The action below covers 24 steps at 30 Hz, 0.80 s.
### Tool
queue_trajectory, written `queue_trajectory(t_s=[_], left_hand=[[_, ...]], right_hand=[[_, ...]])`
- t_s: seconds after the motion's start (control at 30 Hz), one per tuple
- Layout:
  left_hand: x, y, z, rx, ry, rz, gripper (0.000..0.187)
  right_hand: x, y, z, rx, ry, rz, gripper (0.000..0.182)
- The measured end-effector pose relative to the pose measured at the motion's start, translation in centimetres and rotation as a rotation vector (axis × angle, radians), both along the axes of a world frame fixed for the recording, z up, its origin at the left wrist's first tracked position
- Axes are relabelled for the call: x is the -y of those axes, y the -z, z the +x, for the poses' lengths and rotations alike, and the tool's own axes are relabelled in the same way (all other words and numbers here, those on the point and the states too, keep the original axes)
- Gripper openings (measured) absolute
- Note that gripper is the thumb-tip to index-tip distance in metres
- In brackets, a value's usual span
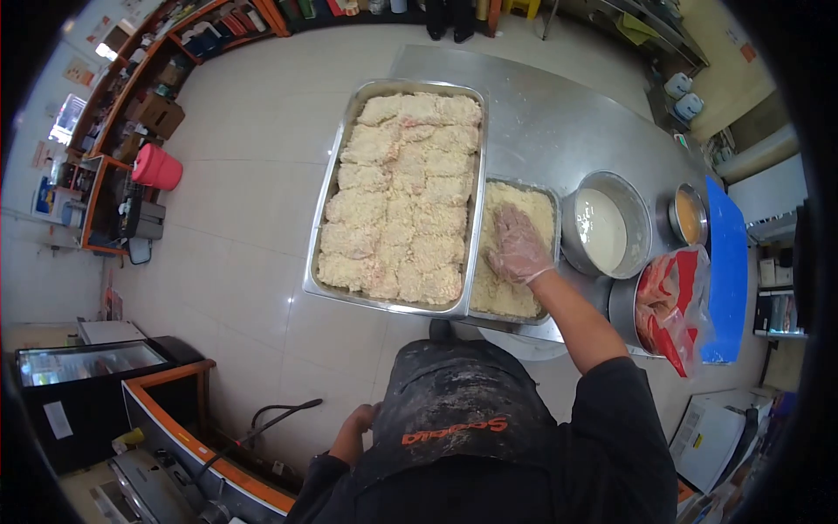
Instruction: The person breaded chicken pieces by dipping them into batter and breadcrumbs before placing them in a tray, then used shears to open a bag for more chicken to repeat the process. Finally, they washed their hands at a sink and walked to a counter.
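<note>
My right hand (518, 249), in a clear plastic glove, lies palm down with its fingers stretched on the pale crumbs in a metal tray (557, 229). Left of that tray is a larger metal tray (318, 210) with rows of crumb-coated pieces (401, 192). My left hand (362, 417) hangs low beside the apron, and its fingers are mostly hidden. To the right of the crumbs stands a metal bowl (642, 229) of white batter (601, 231).
A smaller bowl (676, 218) holds something orange. A red and clear bag (670, 301) sits in a metal pot near a blue board (726, 271). Beneath them is the steel table (559, 109). A person's dark shoes (449, 35) show beyond it.
</note>
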<state>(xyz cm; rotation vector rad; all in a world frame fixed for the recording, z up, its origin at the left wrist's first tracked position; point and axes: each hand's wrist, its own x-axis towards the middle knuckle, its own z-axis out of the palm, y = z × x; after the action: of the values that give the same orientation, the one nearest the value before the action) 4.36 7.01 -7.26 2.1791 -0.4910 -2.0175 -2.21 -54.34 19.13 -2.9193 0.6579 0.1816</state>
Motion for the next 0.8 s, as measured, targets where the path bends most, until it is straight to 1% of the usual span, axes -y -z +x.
queue_trajectory(t_s=[0.03,0.1,0.2,0.23,0.27,0.3,0.33,0.4,0.43,0.47,0.5,0.53,0.57,0.6,0.67,0.7,0.77,0.8], left_hand=[[0.2,-0.1,0.3,0.005,-0.014,0.005,0.061],[2.7,-3.4,0.7,0.046,-0.139,0.048,0.066],[4.5,-5.1,0.8,0.111,-0.22,0.127,0.065],[4.0,-4.2,0.7,0.098,-0.172,0.082,0.06],[2.5,-2.9,0.4,0.077,-0.016,-0.05,0.057],[1.1,-1.8,0.3,0.055,0.15,-0.18,0.055],[1.1,-1.2,0.1,-0.009,0.095,-0.091,0.053],[1.3,-0.1,-0.2,-0.113,-0.012,0.095,0.056],[1.7,-1.3,-0.1,-0.103,-0.001,0.108,0.056],[2.2,-2.3,0.5,-0.088,0.054,0.064,0.056],[2.4,-2.8,1.0,-0.07,0.108,0.02,0.057],[1.6,-1.8,1.6,-0.05,0.204,-0.078,0.057],[0.9,-0.5,1.6,-0.038,0.219,-0.1,0.057],[0.6,0.3,1.7,-0.025,0.235,-0.121,0.057],[1.3,0.2,1.9,-0.023,0.135,-0.024,0.059],[1.9,-0.2,2.1,-0.029,0.095,0.016,0.06],[4.5,-5.3,2.2,-0.086,0.066,0.075,0.062],[3.6,-4.3,1.6,-0.062,0.08,0.061,0.063]], right_hand=[[0.1,-0.2,-0.2,-0.016,-0.002,0.019,0.079],[0.3,-1.2,-0.3,-0.045,-0.003,0.052,0.075],[-3.0,-4.4,-2.2,0.138,0.015,-0.151,0.059],[-2.8,-2.9,-2.4,0.118,0.047,-0.155,0.053],[-2.5,-0.1,-3.0,0.095,0.086,-0.153,0.047],[-2.4,1.4,-3.2,0.071,0.135,-0.15,0.043],[-2.4,0.8,-2.9,0.083,0.122,-0.15,0.036],[-1.7,-1.8,-1.3,0.109,0.1,-0.155,0.024],[-0.9,-2.3,-1.1,0.087,0.093,-0.136,0.017],[0.2,-2.7,-0.9,0.064,0.086,-0.118,0.013],[1.4,-3.3,-0.6,0.041,0.078,-0.1,0.015],[2.4,-4.8,-0.3,0.086,0.079,-0.014,0.011],[3.4,-6.7,-0.3,0.128,0.079,0.074,0.009],[4.4,-8.5,-0.2,0.169,0.079,0.163,0.008],[6.6,-11.9,0.1,0.041,0.023,0.418,0.031],[7.7,-12.5,0.1,-0.025,0.001,0.55,0.043],[9.2,-10.4,0.5,-0.064,0.113,0.638,0.049],[9.4,-8.8,0.3,-0.077,0.17,0.677,0.052]])
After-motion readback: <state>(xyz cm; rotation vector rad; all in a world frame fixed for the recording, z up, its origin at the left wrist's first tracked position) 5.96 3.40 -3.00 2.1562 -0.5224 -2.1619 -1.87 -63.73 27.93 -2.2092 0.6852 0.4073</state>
